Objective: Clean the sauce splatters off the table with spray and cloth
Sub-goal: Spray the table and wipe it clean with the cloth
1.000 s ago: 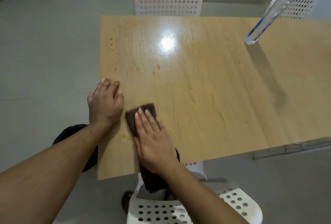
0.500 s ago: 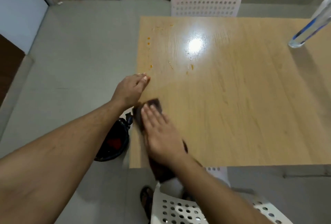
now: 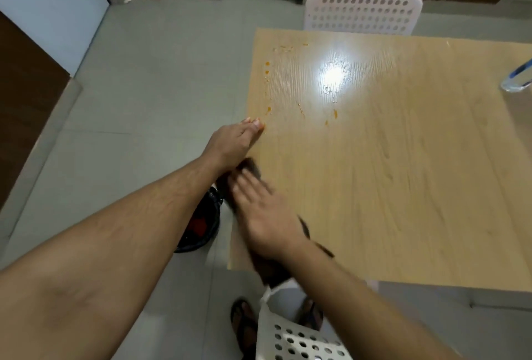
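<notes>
A dark brown cloth [image 3: 251, 169] lies at the near left edge of the light wooden table [image 3: 403, 187]. My right hand [image 3: 266, 215] presses flat on it with straight fingers, blurred by motion; most of the cloth is hidden under the hand. My left hand [image 3: 234, 142] rests flat on the table's left edge just beyond the cloth. Orange sauce splatters [image 3: 269, 109] dot the far left part of the table, with more spots [image 3: 334, 113] near the light's glare. The clear spray bottle [image 3: 516, 79] shows only its base at the right edge.
A white perforated chair [image 3: 364, 12] stands at the table's far side, another white chair [image 3: 299, 336] sits in front of me. A black bin [image 3: 201, 224] with something red inside stands on the grey floor left of the table. My sandalled feet show below.
The view has swung left, so the table sits further right in frame. My right hand has slid the cloth toward the table's left edge, close under my left wrist.
</notes>
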